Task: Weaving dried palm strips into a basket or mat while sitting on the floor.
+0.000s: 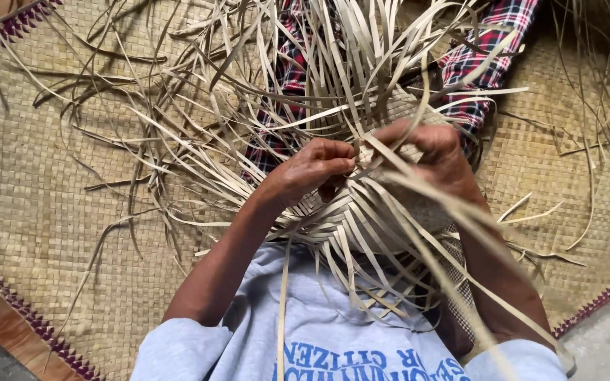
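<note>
1. Weaving of pale flat strips (361,212), partly plaited, is held over the lap, above a checked cloth (481,49).
2. One strip is pinched by the closed fingers of the left hand (312,169).
3. The woven edge is gripped by the right hand (435,155), fingers curled shut.
4. Loose strips (178,120) are spread across a woven floor mat (30,190).

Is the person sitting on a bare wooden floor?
No, the person sits on a woven straw mat, both hands working pale strips.
</note>
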